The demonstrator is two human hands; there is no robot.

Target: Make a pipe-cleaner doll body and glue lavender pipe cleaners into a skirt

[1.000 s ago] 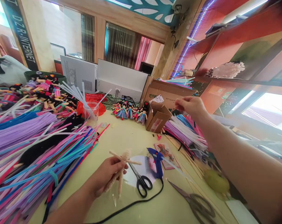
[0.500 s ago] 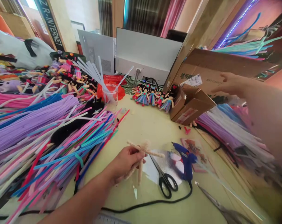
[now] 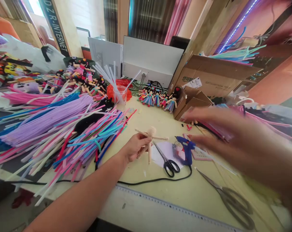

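My left hand (image 3: 136, 145) is closed on a beige pipe-cleaner doll figure (image 3: 151, 135) with a round head, outstretched arms and two legs. It holds the figure a little above the table, near its middle. My right hand (image 3: 208, 129) is smeared by motion at the right, but a gap shows between its stretched fingers and thumb, and I see nothing in them. It hovers just right of a blue glue gun (image 3: 186, 149). Black-handled scissors (image 3: 168, 162) lie between the figure and the glue gun, partly on a white sheet (image 3: 157, 154).
Loose pipe cleaners (image 3: 51, 122) cover the left side. A cup (image 3: 121, 95) of glue sticks, finished dolls (image 3: 157, 98) and a cardboard box (image 3: 191, 101) stand behind. Large metal shears (image 3: 230, 196) lie front right. A black cord (image 3: 146, 181) and a ruler (image 3: 170, 205) run along the front.
My right hand has come down and left from near the cardboard boxes toward the glue gun. My left hand still holds the figure. The camera view has shifted, showing more of the table's front edge.
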